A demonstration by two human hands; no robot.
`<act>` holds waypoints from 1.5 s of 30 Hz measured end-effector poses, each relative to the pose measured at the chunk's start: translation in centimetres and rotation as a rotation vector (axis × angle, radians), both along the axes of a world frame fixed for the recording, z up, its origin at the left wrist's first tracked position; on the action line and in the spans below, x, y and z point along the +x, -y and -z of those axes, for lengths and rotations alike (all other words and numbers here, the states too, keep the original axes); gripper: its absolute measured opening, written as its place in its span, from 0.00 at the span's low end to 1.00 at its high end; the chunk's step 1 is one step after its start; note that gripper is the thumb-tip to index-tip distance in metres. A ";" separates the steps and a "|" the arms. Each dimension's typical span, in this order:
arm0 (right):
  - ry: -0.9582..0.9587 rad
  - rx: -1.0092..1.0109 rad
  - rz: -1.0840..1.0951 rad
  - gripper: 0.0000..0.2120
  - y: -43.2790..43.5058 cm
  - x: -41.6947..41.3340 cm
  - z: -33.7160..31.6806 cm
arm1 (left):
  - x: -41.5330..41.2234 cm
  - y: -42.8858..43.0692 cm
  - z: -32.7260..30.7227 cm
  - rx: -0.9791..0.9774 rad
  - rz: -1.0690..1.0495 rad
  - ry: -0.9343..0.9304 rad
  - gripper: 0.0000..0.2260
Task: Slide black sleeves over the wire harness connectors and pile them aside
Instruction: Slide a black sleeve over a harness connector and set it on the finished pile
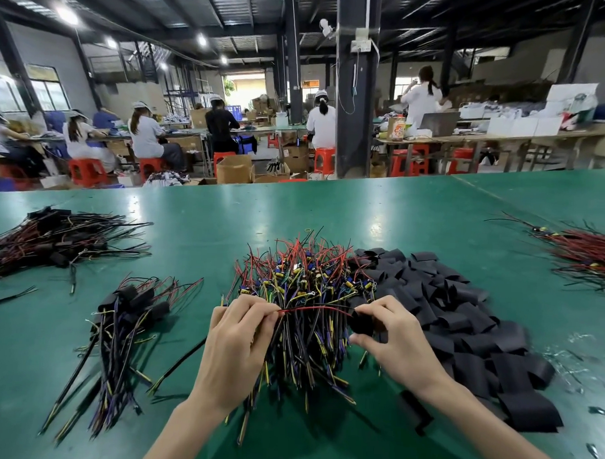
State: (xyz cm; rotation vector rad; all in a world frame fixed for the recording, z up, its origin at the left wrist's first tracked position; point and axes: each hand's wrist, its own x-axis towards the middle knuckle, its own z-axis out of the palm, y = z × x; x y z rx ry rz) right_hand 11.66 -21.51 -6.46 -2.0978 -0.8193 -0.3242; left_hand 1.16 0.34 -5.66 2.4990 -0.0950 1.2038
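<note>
A heap of unsleeved wire harnesses (pixel 302 281) with red, black and yellow wires lies in the middle of the green table (pixel 397 212). My left hand (pixel 237 340) pinches the red and black wires of one harness (pixel 315 310), stretched level between both hands. Over that harness's other end sits a black sleeve (pixel 361 324), which my right hand (pixel 390 339) grips; the connector inside is hidden. Loose black sleeves (pixel 463 310) are piled at the right. Sleeved harnesses (pixel 130 312) lie in a small pile at the left.
A larger bundle of sleeved harnesses (pixel 50 241) lies at the far left, and another bundle of red and black wires (pixel 588 256) at the far right. Beyond the table's far edge, several people sit at other benches among red stools and cardboard boxes.
</note>
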 end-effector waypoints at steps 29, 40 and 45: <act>-0.148 0.124 -0.037 0.17 -0.2 -0.6 -1.0 | 0.1 0.3 0.3 -0.073 0.003 -0.045 0.12; -0.230 0.218 -0.021 0.19 -0.1 -0.7 -1.4 | 0.0 0.2 0.2 -0.008 -0.034 -0.049 0.12; -0.257 0.250 -0.013 0.20 0.0 -0.6 -1.4 | -0.1 0.3 0.1 0.008 -0.043 -0.053 0.13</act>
